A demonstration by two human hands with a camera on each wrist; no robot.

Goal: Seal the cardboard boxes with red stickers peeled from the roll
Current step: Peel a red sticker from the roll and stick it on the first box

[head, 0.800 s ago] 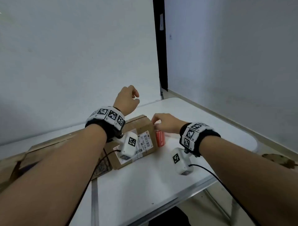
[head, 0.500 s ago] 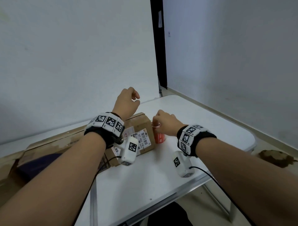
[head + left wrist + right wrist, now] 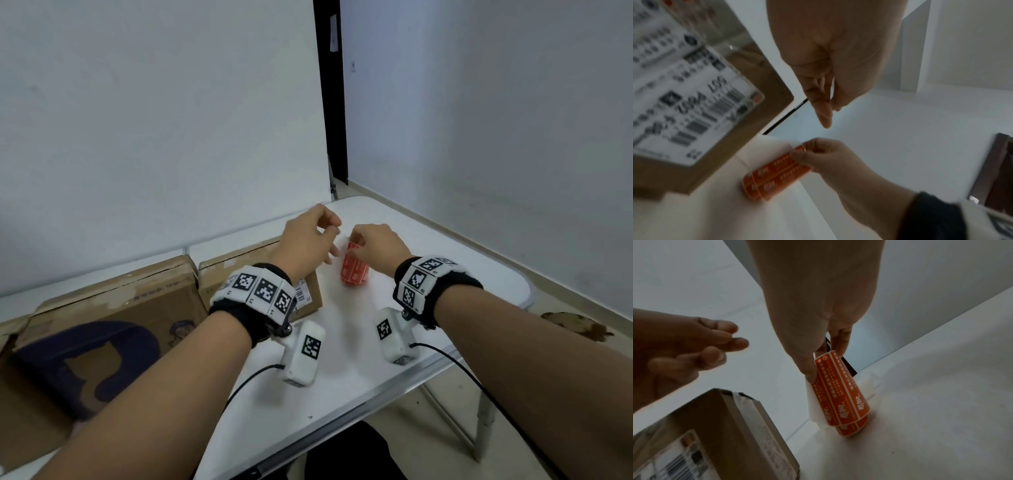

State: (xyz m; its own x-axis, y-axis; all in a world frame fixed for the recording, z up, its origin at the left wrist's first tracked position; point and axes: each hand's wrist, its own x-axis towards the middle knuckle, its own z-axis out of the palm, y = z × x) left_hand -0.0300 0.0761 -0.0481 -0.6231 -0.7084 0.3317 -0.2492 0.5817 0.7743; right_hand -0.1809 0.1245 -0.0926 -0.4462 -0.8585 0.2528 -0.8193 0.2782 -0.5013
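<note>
A roll of red stickers (image 3: 354,274) stands on one end on the white table (image 3: 342,377), leaning, just right of a small cardboard box (image 3: 236,265). My right hand (image 3: 356,245) pinches the roll's upper end (image 3: 840,394) between thumb and fingers (image 3: 803,151). White backing paper (image 3: 813,402) hangs down its side. My left hand (image 3: 334,236) hovers over the box's right end, a short gap from the roll (image 3: 774,177). Its fingers (image 3: 719,345) are loosely curled and hold nothing. The box carries a shipping label (image 3: 684,105).
A large flattened cardboard box (image 3: 113,301) with a dark blue print lies to the left, touching the small one. Camera cables (image 3: 455,359) trail off both wrists toward the table's front edge. Walls stand close behind and to the right.
My left hand has come down and to the right from above the box toward the roll. My right hand keeps its pinch on the roll's top end, which now stands a little off the box.
</note>
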